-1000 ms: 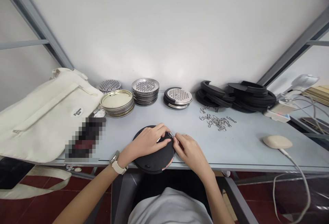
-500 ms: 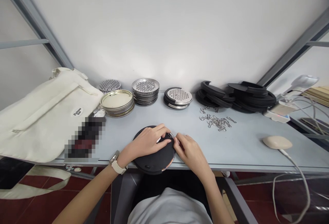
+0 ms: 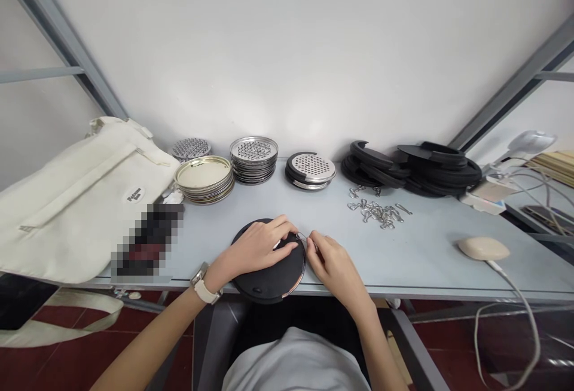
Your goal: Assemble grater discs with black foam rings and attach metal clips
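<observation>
1. The black disc [image 3: 273, 283] lies flat on the desk [image 3: 417, 259], beneath the left hand [image 3: 262, 246] and just beside the right hand [image 3: 332, 259], a coppery strip [image 3: 293, 288] showing on its near-right rim.
2. The left hand is spread over the disc, thumb apart from the bent fingers, fingertips by the far-right rim. That palm should bear down evenly; weight on one side could tip or spin the disc.
3. The right hand is curled, thumb against forefinger, and seems to pinch a thin metal wire [image 3: 302, 236] at the rim. The fingers hide its far end, so I cannot tell how it is seated.
4. A short grip suits such wire — held close to the rim, it should bend less and slip less. Pulling in line with it looks safer than twisting.
5. The left fingertips sit very near the wire; a sudden slip could nick them — slow, steady force is better.
6. Loose metal clips [image 3: 381, 214] lie beyond the right hand, well apart from the work, leaving its elbow unhindered.
</observation>
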Demonstrator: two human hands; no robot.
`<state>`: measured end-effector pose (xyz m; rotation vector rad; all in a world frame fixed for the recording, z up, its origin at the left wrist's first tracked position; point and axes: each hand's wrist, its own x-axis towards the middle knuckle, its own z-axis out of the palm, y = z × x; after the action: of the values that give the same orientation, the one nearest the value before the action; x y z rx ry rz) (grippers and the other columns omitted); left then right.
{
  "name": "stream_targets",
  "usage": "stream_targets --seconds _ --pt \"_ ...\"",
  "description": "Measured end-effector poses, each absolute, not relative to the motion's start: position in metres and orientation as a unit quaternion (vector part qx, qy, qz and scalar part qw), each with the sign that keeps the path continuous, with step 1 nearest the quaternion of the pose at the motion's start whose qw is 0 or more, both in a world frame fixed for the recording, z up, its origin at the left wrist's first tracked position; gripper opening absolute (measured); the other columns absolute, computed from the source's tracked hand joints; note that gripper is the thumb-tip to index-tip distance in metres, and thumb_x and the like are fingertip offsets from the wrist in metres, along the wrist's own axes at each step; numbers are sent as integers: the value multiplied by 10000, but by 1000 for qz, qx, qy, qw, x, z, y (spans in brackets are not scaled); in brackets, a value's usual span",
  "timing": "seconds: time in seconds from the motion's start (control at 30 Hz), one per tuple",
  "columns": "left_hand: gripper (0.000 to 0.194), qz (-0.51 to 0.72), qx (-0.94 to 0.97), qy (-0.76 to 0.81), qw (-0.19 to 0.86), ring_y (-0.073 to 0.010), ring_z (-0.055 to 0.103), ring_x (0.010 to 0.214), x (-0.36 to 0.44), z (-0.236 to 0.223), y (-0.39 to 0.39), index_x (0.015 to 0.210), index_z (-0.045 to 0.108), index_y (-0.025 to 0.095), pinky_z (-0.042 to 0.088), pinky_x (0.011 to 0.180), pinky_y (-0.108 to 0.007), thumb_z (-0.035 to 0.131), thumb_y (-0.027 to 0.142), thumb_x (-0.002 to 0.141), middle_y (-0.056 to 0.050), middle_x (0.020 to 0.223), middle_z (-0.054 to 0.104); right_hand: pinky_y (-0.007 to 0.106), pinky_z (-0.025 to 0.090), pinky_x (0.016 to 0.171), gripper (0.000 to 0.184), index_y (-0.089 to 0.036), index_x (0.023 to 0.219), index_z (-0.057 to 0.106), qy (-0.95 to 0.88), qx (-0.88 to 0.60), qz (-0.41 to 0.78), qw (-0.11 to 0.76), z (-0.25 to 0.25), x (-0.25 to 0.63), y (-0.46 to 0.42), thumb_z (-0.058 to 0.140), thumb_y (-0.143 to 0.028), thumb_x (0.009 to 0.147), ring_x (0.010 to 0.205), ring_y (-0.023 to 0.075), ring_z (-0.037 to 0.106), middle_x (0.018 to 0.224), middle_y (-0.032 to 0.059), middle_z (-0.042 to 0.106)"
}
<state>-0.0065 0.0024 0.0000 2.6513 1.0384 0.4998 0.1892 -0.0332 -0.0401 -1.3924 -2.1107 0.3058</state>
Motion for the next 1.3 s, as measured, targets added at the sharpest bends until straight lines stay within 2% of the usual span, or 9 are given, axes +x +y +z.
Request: stream_targets --seconds 0.23,0.57,0.8,1.3 --pt "189 178 903 368 129 -129 553 716 -6 0 2 1039 503 212 405 659 -261 439 358 938 6 889 551 265 348 638 229 -214 803 406 -819 -507 104 249 -37 188 -32 308 -281 998 659 164 480 680 -2 509" --pt "169 184 904 359 143 -134 564 748 -6 0 3 1037 519 218 413 689 -264 439 327 936 3 901 555 263 355 646 208 -213 795 422 -809 -513 113 264 -36 187 -34 341 -254 982 672 160 494 701 2 540" --pt "190 177 909 354 133 -135 569 766 -7 1 3 1064 532 221 424 700 -260 434 330 943 -10 970 562 267 340 621 209 -215 766 396 -807 -517 111 263 -36 187 -34 355 -246 969 647 160 475 672 -5 513" --pt "234 176 908 357 129 -138 586 768 -6 0 3 1129 529 237 442 710 -265 430 340 944 -15 981 563 265 347 619 213 -212 746 395 -806 -524 96 258 -38 187 -33 361 -223 956 644 153 467 666 -8 507"
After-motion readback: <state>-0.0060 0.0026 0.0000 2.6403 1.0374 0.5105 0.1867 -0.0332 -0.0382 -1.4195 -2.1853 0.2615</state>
